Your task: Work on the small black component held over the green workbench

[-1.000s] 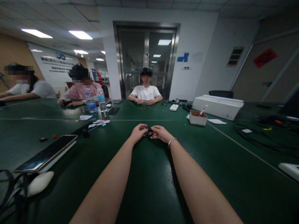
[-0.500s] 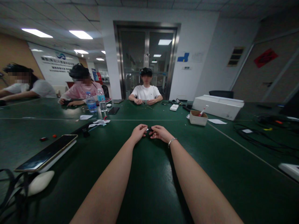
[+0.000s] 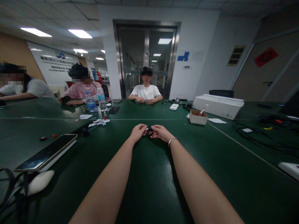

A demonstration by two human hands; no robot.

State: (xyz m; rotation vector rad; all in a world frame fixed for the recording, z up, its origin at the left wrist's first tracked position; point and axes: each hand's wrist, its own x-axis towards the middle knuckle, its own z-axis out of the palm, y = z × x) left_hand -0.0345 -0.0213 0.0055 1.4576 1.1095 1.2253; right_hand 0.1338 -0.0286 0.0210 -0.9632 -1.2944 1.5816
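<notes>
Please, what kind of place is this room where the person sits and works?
Probably an office meeting room or shared workroom. A large green table seats several people, each busy with small items. Glass double doors and a wall sign stand behind, and a tablet and water bottles lie about.

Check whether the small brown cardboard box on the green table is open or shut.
Open. The small brown cardboard box shows no lid on top, and a red-and-white pen-like item sticks up out of it above the rim.
</notes>
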